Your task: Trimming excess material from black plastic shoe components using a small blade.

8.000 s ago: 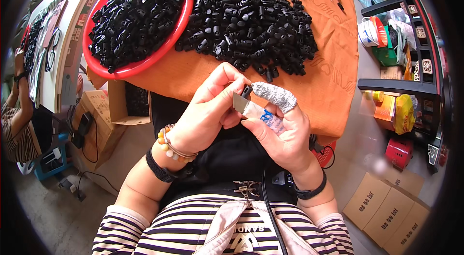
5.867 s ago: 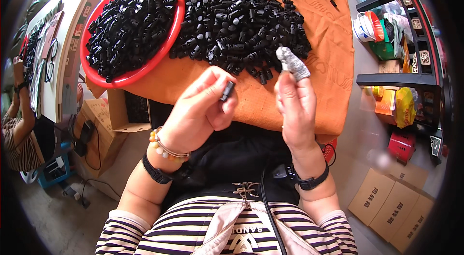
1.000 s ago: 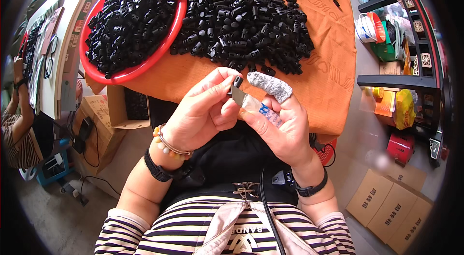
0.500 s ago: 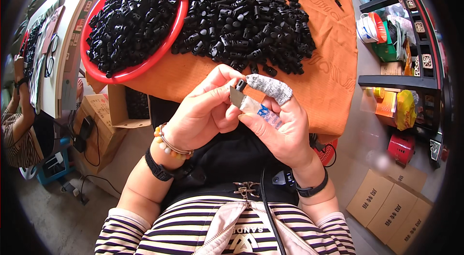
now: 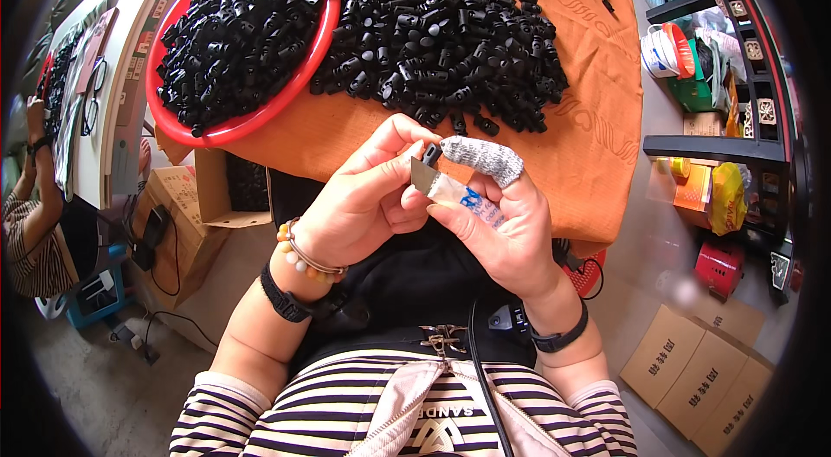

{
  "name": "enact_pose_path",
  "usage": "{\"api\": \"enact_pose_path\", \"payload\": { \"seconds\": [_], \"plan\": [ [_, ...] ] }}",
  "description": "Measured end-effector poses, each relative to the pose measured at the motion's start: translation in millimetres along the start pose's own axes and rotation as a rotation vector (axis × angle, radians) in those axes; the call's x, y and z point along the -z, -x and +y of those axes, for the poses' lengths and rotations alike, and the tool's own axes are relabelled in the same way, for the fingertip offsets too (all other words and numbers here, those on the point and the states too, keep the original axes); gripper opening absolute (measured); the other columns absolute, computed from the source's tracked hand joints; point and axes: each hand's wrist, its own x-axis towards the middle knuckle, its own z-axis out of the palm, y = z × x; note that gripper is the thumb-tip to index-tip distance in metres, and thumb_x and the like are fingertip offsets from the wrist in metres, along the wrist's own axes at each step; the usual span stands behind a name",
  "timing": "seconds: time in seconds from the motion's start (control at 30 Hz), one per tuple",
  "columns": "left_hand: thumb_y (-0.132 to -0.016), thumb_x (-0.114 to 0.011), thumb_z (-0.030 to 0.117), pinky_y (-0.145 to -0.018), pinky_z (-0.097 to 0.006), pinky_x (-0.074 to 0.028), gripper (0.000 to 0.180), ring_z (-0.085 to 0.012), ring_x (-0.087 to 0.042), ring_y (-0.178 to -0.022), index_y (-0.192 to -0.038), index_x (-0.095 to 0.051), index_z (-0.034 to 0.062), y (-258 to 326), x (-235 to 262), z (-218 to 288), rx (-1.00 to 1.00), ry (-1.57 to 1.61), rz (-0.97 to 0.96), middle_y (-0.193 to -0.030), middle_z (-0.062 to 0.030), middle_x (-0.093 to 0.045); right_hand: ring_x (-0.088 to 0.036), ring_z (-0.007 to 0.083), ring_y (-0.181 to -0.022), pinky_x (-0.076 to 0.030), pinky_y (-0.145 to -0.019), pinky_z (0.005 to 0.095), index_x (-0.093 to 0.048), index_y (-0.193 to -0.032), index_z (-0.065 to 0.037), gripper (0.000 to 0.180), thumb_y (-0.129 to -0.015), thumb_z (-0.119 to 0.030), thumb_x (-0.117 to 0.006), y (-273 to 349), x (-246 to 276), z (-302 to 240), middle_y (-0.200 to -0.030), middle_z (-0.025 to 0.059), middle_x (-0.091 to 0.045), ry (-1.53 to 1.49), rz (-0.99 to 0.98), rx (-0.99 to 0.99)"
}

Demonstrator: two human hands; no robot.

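Close in front of my body, my left hand (image 5: 359, 193) pinches a small black plastic cord lock (image 5: 431, 153) between thumb and fingers. My right hand (image 5: 512, 236) grips a short blade (image 5: 421, 177) whose handle end is wrapped in clear and blue-printed film (image 5: 467, 197). A grey knitted sleeve (image 5: 485, 158) covers my right index finger, its tip beside the cord lock. The blade's metal end lies against or just in front of the cord lock; exact contact cannot be made out. Beyond my hands spreads a heap of similar black pieces (image 5: 450, 41) on the orange cloth.
A red basin (image 5: 327, 41) full of black pieces stands at the far left of the orange-covered table (image 5: 597, 111). Below it is an open cardboard box (image 5: 212, 189). At right are a black shelf (image 5: 710, 145) and cartons (image 5: 692, 362). Another person's arm (image 5: 36, 171) shows far left.
The cord lock shows slightly more above the blade, and the blade has shifted a touch left and down. Both hands keep their grips.
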Motion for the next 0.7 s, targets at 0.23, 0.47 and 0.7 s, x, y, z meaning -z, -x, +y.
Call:
{"api": "enact_pose_path", "payload": {
  "seconds": [0.23,0.47,0.7],
  "plan": [
    [-0.095,-0.044,0.018,-0.049,-0.018,-0.027,0.013,-0.0024,-0.036,-0.056,-0.107,-0.046,0.0134,0,-5,2,0.029,0.012,0.047,-0.069,0.0038,-0.048,-0.056,0.0106,-0.095,-0.046,-0.083,0.0231,-0.045,-0.119,0.003,0.039,-0.084,0.001,-0.060,0,-3,3,-0.105,0.0094,-0.059,-0.018,0.060,0.013],
    [-0.096,-0.044,0.022,-0.049,-0.018,-0.027,0.013,-0.0030,-0.035,-0.055,-0.104,-0.047,0.0132,0,-3,2,0.060,0.019,-0.014,-0.068,0.0039,-0.046,-0.055,0.0052,-0.084,-0.046,-0.073,0.0195,-0.054,-0.111,0.002,0.031,-0.083,-0.005,-0.064,1,4,12,-0.097,0.0058,-0.063,0.072,0.126,0.051],
    [-0.096,-0.042,0.023,-0.048,-0.019,-0.026,0.015,-0.0037,-0.031,-0.053,-0.105,-0.049,0.0132,-3,-6,1,0.056,0.004,-0.046,-0.067,0.0028,-0.044,-0.053,0.0024,-0.078,-0.043,-0.068,0.0159,-0.047,-0.120,0.003,0.040,-0.086,-0.011,-0.062,-5,2,2,-0.090,0.0027,-0.061,-0.044,0.187,0.017]
  ]
}}
